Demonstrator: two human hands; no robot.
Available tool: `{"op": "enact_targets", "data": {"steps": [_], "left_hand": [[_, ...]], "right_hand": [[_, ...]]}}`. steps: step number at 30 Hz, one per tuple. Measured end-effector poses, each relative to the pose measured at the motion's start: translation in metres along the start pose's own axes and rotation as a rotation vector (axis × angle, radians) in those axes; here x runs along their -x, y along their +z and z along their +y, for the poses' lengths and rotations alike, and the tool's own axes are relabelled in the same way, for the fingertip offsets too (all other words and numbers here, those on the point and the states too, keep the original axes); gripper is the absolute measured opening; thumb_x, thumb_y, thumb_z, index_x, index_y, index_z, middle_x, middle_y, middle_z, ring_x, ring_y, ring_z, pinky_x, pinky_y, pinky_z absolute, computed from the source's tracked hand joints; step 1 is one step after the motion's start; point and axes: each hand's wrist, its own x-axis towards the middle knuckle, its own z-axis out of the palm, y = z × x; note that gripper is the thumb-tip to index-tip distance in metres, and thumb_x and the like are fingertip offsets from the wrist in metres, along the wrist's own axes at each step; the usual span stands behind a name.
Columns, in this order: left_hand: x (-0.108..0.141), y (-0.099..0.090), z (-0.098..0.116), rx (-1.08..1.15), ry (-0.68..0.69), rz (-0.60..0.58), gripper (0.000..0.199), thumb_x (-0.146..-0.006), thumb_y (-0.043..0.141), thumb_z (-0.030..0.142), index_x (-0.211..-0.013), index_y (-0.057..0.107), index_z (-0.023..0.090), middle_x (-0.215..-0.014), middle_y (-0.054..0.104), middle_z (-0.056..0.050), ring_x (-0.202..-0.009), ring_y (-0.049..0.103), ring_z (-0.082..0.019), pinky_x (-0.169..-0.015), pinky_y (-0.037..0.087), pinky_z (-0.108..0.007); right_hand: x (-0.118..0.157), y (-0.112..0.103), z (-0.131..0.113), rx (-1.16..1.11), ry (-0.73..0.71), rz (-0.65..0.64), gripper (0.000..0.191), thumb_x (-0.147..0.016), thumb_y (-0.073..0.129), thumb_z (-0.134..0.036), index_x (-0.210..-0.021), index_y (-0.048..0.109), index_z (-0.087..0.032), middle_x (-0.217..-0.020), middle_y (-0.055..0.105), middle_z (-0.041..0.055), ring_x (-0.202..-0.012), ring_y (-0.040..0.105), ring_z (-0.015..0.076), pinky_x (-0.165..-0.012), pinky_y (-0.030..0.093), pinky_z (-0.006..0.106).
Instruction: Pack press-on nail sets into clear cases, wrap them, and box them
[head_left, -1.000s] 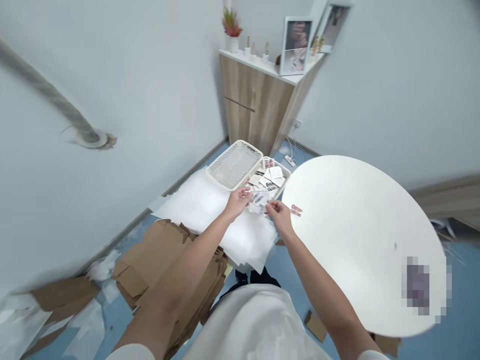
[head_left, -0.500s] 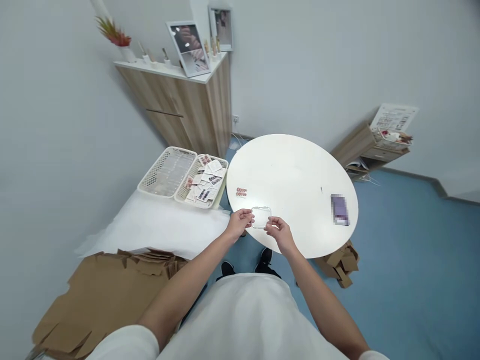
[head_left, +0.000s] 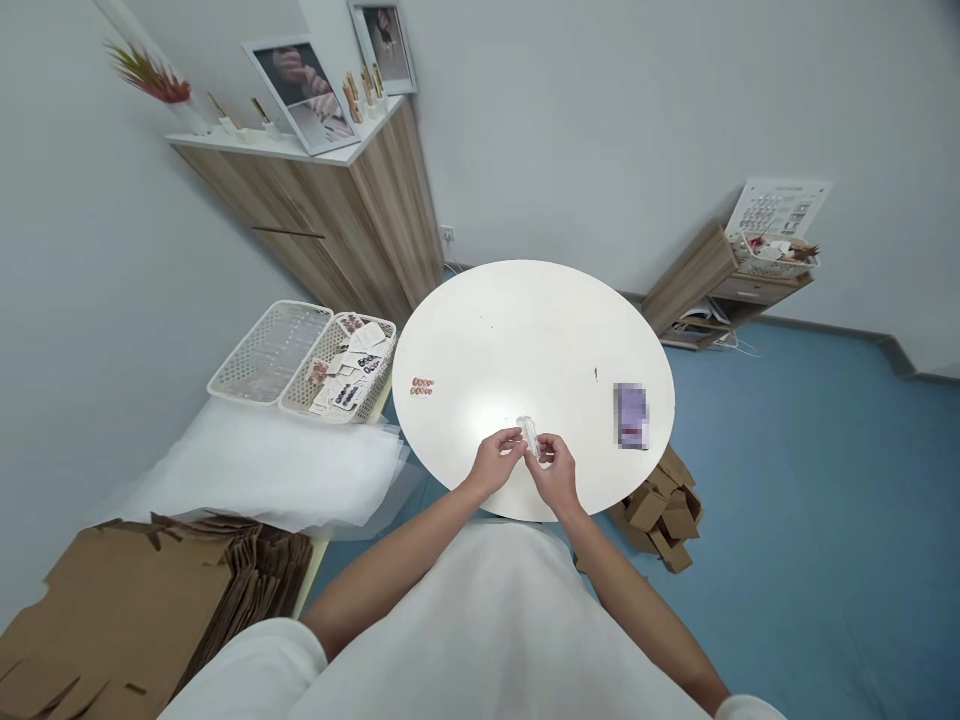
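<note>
A small clear plastic case (head_left: 529,435) is between my two hands, turned edge-on above the near part of the round white table (head_left: 517,300). My left hand (head_left: 496,460) has its fingers closed on the case's left side. On the other side, my right hand (head_left: 553,470) grips it between thumb and fingers. Whether the case's lid is up or down cannot be told. To the left on the table lies a set of reddish press-on nails (head_left: 421,387) in two rows.
A purple pixelated item (head_left: 631,415) lies at the table's right. Left stand a white basket of nail sets (head_left: 345,370) and one of clear cases (head_left: 271,350), beside white sheets (head_left: 300,460). Flattened cardboard (head_left: 112,610) is nearer me; folded boxes (head_left: 664,510) sit on the floor.
The clear case has turned from flat-facing to edge-on, and my hands have come closer together around it. The view has shifted right, and my body is nearer the table.
</note>
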Motion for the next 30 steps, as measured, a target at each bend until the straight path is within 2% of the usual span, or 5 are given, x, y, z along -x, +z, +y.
{"op": "enact_targets", "data": {"steps": [9,13,18,27,30], "left_hand": [[-0.014,0.006,-0.002,0.187,-0.161,-0.036,0.035,-0.074,0.059,0.044,-0.095,0.062,0.016,-0.088,0.063,-0.007,-0.080,0.060,-0.015,-0.070,0.049,-0.028],[-0.021,-0.008,0.001,0.206,-0.230,-0.122,0.040,-0.074,0.059,0.044,-0.104,0.060,0.017,-0.102,0.062,-0.010,-0.082,0.060,-0.013,-0.074,0.048,-0.029],[-0.023,-0.019,0.002,0.166,-0.241,-0.232,0.042,-0.076,0.058,0.043,-0.108,0.058,0.016,-0.105,0.061,-0.012,-0.084,0.060,-0.014,-0.078,0.046,-0.031],[-0.023,-0.043,0.010,-0.263,0.109,-0.386,0.099,-0.051,0.079,0.029,-0.136,0.027,0.028,-0.112,0.056,-0.008,-0.087,0.058,-0.016,-0.085,0.043,-0.036],[-0.024,-0.046,0.014,-0.358,0.173,-0.423,0.096,-0.052,0.078,0.028,-0.134,0.030,0.030,-0.100,0.059,-0.003,-0.080,0.055,-0.014,-0.083,0.044,-0.035]], "right_hand": [[-0.005,-0.006,0.010,0.315,-0.328,-0.115,0.031,-0.075,0.055,-0.032,-0.104,0.057,-0.024,-0.092,0.055,0.0081,-0.087,0.052,0.0224,-0.078,0.044,0.040],[-0.008,-0.012,0.008,0.190,-0.114,0.076,0.036,-0.072,0.058,-0.038,-0.104,0.054,-0.023,-0.104,0.051,0.0101,-0.098,0.051,0.0246,-0.082,0.042,0.043],[-0.010,-0.013,0.008,-0.220,0.262,-0.013,0.030,-0.072,0.056,-0.045,-0.089,0.048,-0.021,-0.094,0.056,0.0047,-0.072,0.059,0.0158,-0.069,0.047,0.034],[-0.001,-0.006,0.006,-0.392,0.327,0.045,0.037,-0.063,0.065,-0.051,-0.075,0.048,-0.020,-0.073,0.055,-0.0004,-0.065,0.062,0.0171,-0.064,0.048,0.032],[0.002,-0.007,0.006,-0.390,0.323,0.017,0.037,-0.063,0.065,-0.051,-0.074,0.048,-0.020,-0.071,0.056,-0.0004,-0.066,0.062,0.0177,-0.064,0.048,0.033]]}}
